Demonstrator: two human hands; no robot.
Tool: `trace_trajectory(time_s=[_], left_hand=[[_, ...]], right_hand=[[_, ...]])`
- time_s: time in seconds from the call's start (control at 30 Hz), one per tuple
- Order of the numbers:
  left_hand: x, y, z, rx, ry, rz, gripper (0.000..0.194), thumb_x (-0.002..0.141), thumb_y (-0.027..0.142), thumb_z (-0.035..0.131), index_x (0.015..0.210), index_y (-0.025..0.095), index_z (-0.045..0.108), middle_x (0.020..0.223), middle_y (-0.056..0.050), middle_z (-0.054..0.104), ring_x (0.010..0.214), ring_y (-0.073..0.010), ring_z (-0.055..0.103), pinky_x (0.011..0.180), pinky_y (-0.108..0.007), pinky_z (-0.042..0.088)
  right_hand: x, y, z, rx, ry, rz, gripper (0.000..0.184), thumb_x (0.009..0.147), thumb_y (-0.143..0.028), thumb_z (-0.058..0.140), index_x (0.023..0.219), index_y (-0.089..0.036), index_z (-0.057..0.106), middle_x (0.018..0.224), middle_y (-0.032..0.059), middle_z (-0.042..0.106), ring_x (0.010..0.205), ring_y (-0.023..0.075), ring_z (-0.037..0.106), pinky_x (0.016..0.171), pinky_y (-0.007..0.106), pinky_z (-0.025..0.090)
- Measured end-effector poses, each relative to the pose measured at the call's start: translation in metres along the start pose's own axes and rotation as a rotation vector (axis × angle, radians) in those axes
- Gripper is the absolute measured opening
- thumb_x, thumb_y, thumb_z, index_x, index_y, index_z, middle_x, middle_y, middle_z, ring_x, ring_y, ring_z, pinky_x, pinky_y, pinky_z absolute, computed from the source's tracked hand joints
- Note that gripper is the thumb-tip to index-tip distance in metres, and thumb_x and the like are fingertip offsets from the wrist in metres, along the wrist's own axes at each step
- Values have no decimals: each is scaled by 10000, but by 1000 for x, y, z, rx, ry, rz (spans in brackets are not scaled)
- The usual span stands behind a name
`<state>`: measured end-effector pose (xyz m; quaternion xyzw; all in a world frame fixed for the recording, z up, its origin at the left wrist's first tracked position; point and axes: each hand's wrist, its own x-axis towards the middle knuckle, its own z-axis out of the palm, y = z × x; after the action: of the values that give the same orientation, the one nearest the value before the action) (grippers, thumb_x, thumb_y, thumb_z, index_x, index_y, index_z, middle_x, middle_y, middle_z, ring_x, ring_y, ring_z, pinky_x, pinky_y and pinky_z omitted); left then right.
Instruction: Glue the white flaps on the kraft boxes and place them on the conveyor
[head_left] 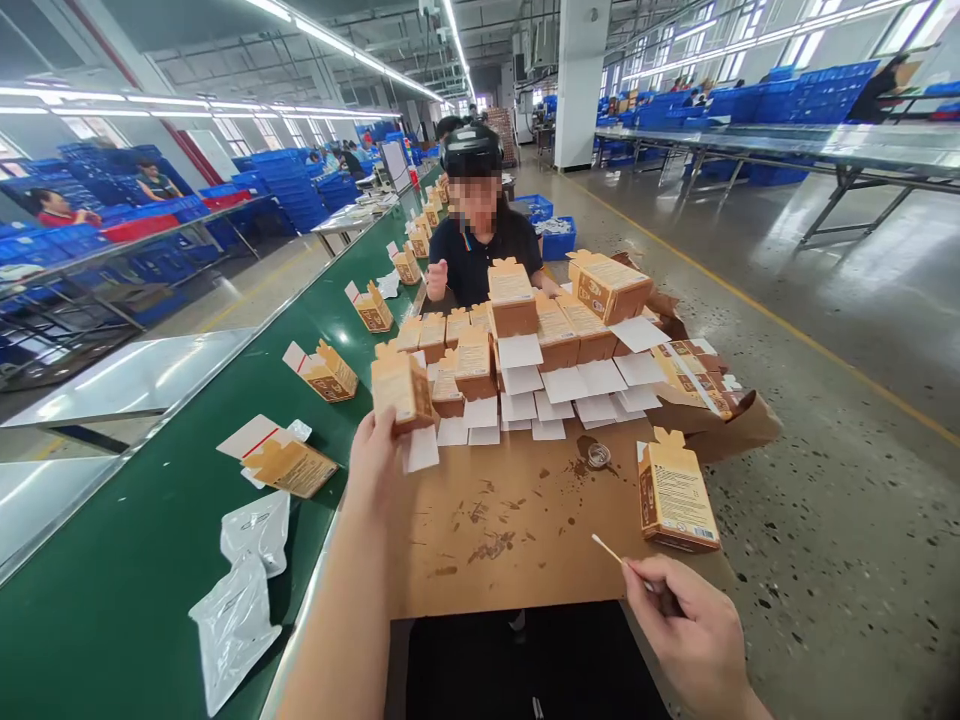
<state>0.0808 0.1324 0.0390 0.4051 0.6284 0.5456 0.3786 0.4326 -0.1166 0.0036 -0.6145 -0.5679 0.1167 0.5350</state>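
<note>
My left hand (377, 450) grips a small brown and cream carton (403, 388) by its left side, in front of the stacked cartons. A white flap (421, 450) hangs below it. Between the thumb and fingers of my right hand (686, 615) is a cotton swab (609, 548), its white tip pointing up and to the left. Just beyond that hand, a carton (677, 495) with its top flaps up rests at the right edge of the cardboard-covered table (517, 570). A small clear round dish (598, 456) sits on the cardboard among dark wet spots.
Many cartons (555, 335) with white flaps are piled at the table's far side, where a person (480, 235) in a dark shirt sits. Along the left, a green conveyor belt (161, 530) carries open cartons (300, 468) and silvery pouches (236, 625). Torn brown paper (720, 430) overhangs the right.
</note>
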Motion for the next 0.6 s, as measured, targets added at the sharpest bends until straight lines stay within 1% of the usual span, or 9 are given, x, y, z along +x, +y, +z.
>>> trace_trajectory(time_s=[0.1, 0.13, 0.2, 0.23, 0.27, 0.37, 0.43, 0.5, 0.6], left_hand=[[-54, -25, -35, -274, -84, -135, 700, 685, 610, 1021, 1244, 224, 852, 1382, -174, 891, 1404, -450, 807, 1149, -554, 676], [-71, -34, -42, -324, -108, -190, 757, 631, 575, 1079, 1266, 224, 863, 1401, -174, 891, 1432, -472, 798, 1173, -582, 674], [-100, -51, -49, -334, -147, -279, 807, 580, 562, 1143, 1264, 227, 876, 1419, -181, 893, 1447, -506, 795, 1201, -635, 671], [-111, -58, -50, -327, -174, -309, 811, 577, 568, 1162, 1255, 224, 878, 1422, -189, 893, 1446, -512, 798, 1214, -647, 669], [-119, -63, -48, -317, -204, -325, 813, 581, 574, 1176, 1248, 220, 876, 1421, -195, 892, 1443, -508, 803, 1230, -650, 664], [-133, -73, -36, -284, -255, -293, 820, 616, 594, 1191, 1259, 211, 855, 1404, -196, 894, 1430, -470, 818, 1279, -631, 639], [-137, -75, -26, -268, -236, -242, 828, 631, 624, 1183, 1264, 216, 840, 1385, -187, 896, 1399, -446, 832, 1271, -613, 641], [-140, -75, -19, -260, -226, -204, 832, 648, 636, 1175, 1280, 225, 824, 1383, -181, 893, 1365, -423, 843, 1247, -586, 653], [-144, -74, -16, -254, -247, -187, 831, 670, 633, 1166, 1301, 230, 804, 1404, -175, 885, 1343, -396, 847, 1226, -551, 662]], right_hand=[[33, -1, -5, -194, -46, -173, 272, 1077, -282, 715, 813, -292, 781, 581, -44, 639, 460, 155, 576, 497, 276, 493], [48, 0, -7, -292, -103, -199, 281, 1084, -261, 685, 816, -277, 768, 595, -39, 647, 493, 150, 588, 538, 273, 484], [82, 5, -10, -505, -261, -164, 308, 1075, -231, 621, 784, -262, 716, 629, -18, 663, 566, 158, 616, 591, 283, 437], [100, 9, -10, -607, -355, -104, 310, 1069, -216, 602, 772, -260, 683, 670, -3, 690, 618, 170, 640, 616, 289, 418], [116, 13, -8, -650, -406, -75, 306, 1046, -201, 610, 749, -260, 655, 679, 6, 699, 634, 180, 641, 618, 296, 384], [152, 26, 5, -733, -557, -18, 307, 1033, -159, 610, 745, -259, 645, 743, 32, 757, 693, 203, 665, 657, 313, 359], [163, 35, 16, -747, -616, -24, 310, 1025, -136, 618, 741, -258, 653, 755, 39, 770, 696, 205, 667, 673, 327, 375], [168, 43, 24, -732, -630, -51, 322, 1008, -122, 635, 720, -264, 641, 736, 38, 758, 679, 205, 656, 674, 341, 393], [169, 49, 24, -694, -614, -87, 377, 1013, -125, 645, 681, -287, 575, 696, 27, 726, 637, 202, 622, 644, 348, 403]])
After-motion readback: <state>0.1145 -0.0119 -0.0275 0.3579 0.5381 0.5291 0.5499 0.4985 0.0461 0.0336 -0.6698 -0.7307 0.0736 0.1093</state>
